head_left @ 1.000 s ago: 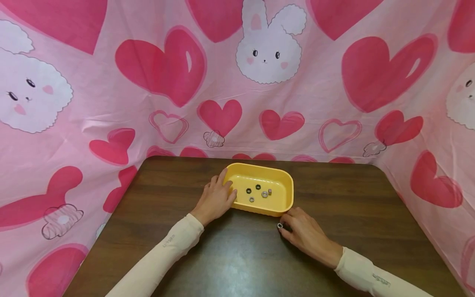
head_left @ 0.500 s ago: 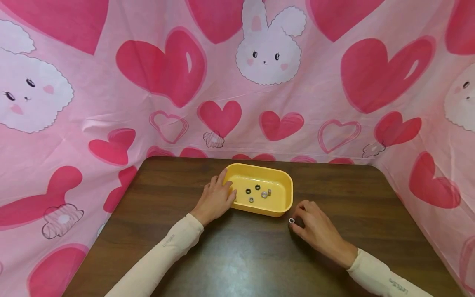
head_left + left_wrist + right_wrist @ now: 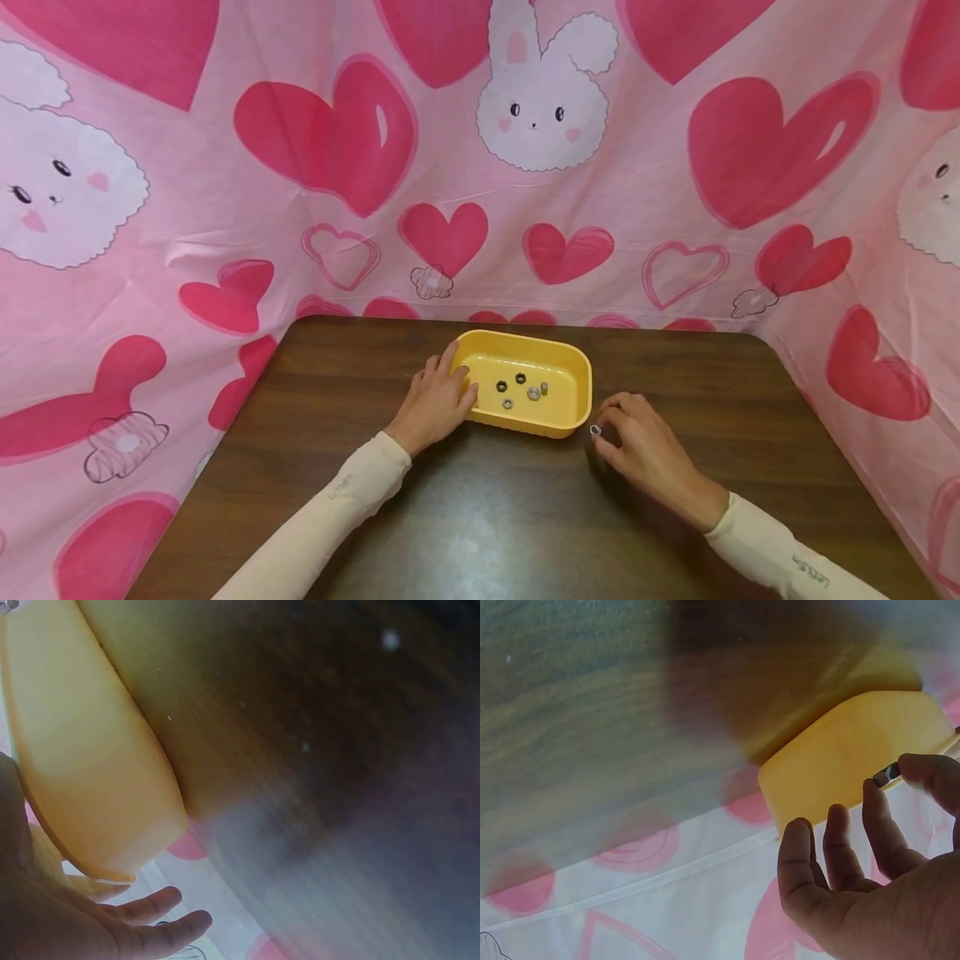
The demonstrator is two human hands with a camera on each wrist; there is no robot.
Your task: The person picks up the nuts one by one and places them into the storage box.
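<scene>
My right hand [image 3: 652,454] pinches a silvery hex nut [image 3: 596,430] between thumb and fingertip, just right of the tray's near right corner. In the right wrist view the nut [image 3: 886,775] shows at the thumb tip, with the other fingers loosely bent. A yellow rectangular tray [image 3: 583,392] sits on the table with several nuts in it, among them a dark one [image 3: 502,386] and a silvery one [image 3: 507,403]. My left hand [image 3: 433,396] rests on the tray's left end, fingers over the rim. In the left wrist view the tray's outer wall [image 3: 90,735] lies against that hand.
The brown wooden table [image 3: 450,525] spreads around the tray, its far edge close behind. A pink cloth [image 3: 540,192] printed with hearts and rabbits hangs behind and along both sides.
My right hand, pinching the nut, has shifted right from below the tray's near corner, then slightly away from me beside it. The left hand and tray stay nearly still.
</scene>
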